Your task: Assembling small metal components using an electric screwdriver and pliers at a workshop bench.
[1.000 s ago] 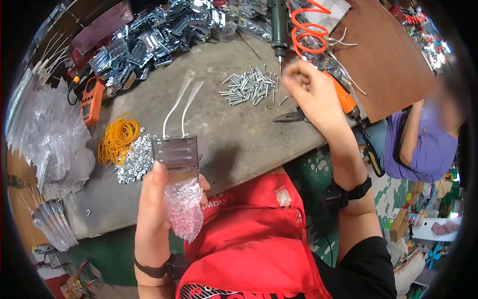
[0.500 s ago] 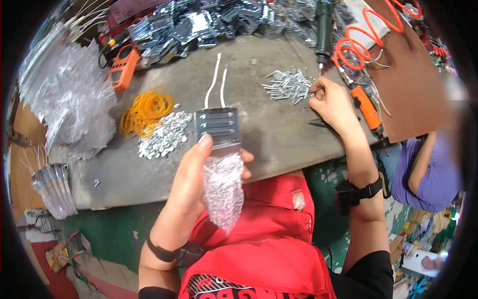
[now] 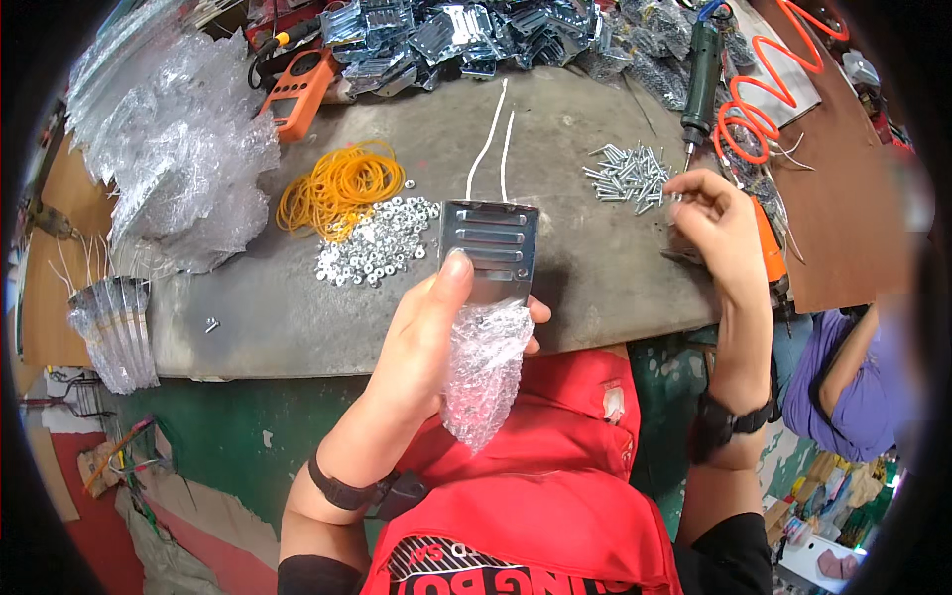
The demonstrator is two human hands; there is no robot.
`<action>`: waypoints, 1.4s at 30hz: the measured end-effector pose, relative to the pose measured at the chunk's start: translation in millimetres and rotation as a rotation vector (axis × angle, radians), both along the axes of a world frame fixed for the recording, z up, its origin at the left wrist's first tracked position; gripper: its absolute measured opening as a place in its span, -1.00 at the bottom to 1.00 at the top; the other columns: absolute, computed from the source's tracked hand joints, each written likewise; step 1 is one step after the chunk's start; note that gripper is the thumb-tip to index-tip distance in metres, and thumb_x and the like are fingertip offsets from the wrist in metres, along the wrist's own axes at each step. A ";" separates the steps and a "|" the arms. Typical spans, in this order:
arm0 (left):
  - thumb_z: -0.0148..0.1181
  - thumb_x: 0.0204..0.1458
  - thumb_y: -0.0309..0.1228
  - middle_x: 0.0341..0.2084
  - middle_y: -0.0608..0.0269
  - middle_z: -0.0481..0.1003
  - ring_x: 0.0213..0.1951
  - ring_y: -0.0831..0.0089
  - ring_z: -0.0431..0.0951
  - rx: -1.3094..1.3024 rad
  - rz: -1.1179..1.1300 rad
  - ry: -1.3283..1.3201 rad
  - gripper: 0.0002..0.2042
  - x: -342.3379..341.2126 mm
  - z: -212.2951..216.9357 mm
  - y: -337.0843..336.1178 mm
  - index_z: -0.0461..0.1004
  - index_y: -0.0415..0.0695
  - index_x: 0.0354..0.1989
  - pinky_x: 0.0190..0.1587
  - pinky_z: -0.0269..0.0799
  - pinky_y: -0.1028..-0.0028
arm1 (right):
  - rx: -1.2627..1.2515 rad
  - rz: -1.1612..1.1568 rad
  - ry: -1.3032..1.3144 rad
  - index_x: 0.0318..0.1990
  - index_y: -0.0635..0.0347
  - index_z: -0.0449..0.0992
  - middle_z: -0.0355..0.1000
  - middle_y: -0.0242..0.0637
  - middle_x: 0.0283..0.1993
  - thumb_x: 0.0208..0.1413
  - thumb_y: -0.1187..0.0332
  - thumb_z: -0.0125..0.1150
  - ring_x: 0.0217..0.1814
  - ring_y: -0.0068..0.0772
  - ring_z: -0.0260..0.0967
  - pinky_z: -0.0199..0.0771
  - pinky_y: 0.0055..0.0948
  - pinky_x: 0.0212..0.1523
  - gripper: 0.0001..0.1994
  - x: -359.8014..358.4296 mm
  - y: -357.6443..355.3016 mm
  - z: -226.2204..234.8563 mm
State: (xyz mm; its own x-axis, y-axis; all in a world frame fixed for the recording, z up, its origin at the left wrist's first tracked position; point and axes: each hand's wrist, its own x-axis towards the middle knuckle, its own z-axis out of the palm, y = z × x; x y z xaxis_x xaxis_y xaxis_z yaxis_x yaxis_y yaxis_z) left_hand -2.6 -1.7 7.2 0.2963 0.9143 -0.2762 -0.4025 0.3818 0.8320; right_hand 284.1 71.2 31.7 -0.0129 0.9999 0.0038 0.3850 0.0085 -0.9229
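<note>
My left hand [image 3: 426,332] grips a slotted metal heating plate [image 3: 493,241] upright, thumb on its front face and fingertips round the far edge. Two white wires [image 3: 485,149] rise from its top, and bubble wrap [image 3: 484,382] covers its lower part. At the right, my right hand [image 3: 722,228] pinches a small shiny screw [image 3: 677,196], mostly hidden by the fingertips, beside a pile of screws [image 3: 627,177]. Just above that hand hangs a dark green electric screwdriver [image 3: 703,84], its bit pointing down.
Small nuts [image 3: 372,243] and yellow rubber bands [image 3: 342,188] lie left of the plate. Clear plastic wrap [image 3: 193,159], an orange meter [image 3: 300,91] and stacked metal plates [image 3: 456,35] line the back. Wrapped parts [image 3: 111,337] stand left. A person in purple [image 3: 843,397] sits right.
The whole view has shifted, moving the bench items rightward in the picture. My right hand has drawn slightly back from the screw pile, fingertips still pinched. My left hand keeps its hold on the plate.
</note>
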 end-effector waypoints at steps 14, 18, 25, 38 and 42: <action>-0.16 0.26 -0.01 -0.28 0.10 0.55 -0.36 0.38 0.59 -0.023 -0.028 -0.079 -0.49 11.7 3.5 -5.9 0.39 -0.26 0.01 -0.29 0.56 0.43 | 0.768 0.357 -0.374 -0.30 0.23 0.55 0.42 -0.21 -0.40 -0.24 0.61 0.30 -0.46 -0.20 0.42 0.43 -0.36 -0.45 -0.76 -98.6 -52.0 0.7; 0.08 0.19 -0.27 -0.32 0.18 0.55 -0.34 0.51 0.55 -0.067 -0.093 -0.141 -0.69 8.9 2.6 -5.0 0.40 -0.23 -0.01 -0.23 0.50 0.50 | 0.385 0.147 0.013 -0.25 0.27 0.55 0.46 -0.22 -0.33 -0.19 0.60 0.31 -0.40 -0.25 0.48 0.49 -0.41 -0.39 -0.75 -97.9 -57.1 16.2; 0.11 0.12 -0.45 -0.18 0.30 0.45 -0.12 0.60 0.44 -0.001 -0.108 -0.167 -0.67 13.4 8.3 -6.9 0.31 -0.24 0.05 -0.07 0.38 0.55 | 0.988 0.336 -0.148 -0.41 0.22 0.50 0.51 -0.28 -0.42 -0.31 0.61 0.31 -0.42 -0.23 0.46 0.46 -0.40 -0.42 -0.78 -121.2 -37.1 0.8; 0.04 0.19 -0.16 -0.19 -0.07 0.46 -0.15 0.26 0.50 0.251 -0.329 0.536 -0.53 16.4 24.8 14.1 0.20 -0.32 0.05 -0.11 0.41 0.34 | 0.577 0.331 -0.313 0.31 0.32 0.12 0.12 0.12 0.32 -0.14 0.15 0.38 0.28 0.20 0.16 0.19 -0.05 0.24 -0.14 -101.1 -62.9 -22.6; 0.06 0.17 -0.09 -0.26 -0.17 0.51 -0.18 0.08 0.56 0.560 -0.789 0.980 -0.56 -0.5 48.1 45.9 0.40 -0.22 0.02 -0.08 0.43 0.29 | 0.270 0.260 -0.167 0.31 0.36 0.12 0.16 0.15 0.29 -0.11 0.30 0.33 0.30 0.16 0.16 0.18 -0.11 0.25 -0.20 -82.7 -65.2 -45.4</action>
